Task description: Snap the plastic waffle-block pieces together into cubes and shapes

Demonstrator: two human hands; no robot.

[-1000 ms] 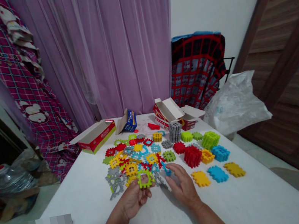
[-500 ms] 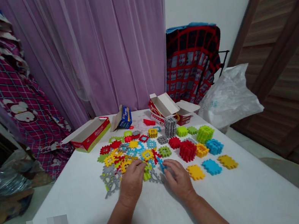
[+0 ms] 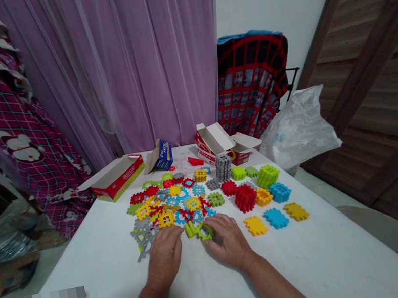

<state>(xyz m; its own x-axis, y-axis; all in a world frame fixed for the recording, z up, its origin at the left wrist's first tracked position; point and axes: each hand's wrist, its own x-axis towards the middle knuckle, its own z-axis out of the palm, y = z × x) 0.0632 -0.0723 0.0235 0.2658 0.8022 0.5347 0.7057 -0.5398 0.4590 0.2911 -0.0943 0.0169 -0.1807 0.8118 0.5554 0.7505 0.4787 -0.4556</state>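
Two green interlocking tiles (image 3: 198, 230) lie on the white surface (image 3: 319, 261) between your hands, at the near edge of the loose multicoloured pile (image 3: 172, 202). Your right hand (image 3: 227, 239) curls over one tile, fingertips pinching it; your left hand (image 3: 164, 255) rests palm-down, fingers loosely bent, just beside the other. Stacked red (image 3: 245, 197), green and blue blocks stand toward the right edge.
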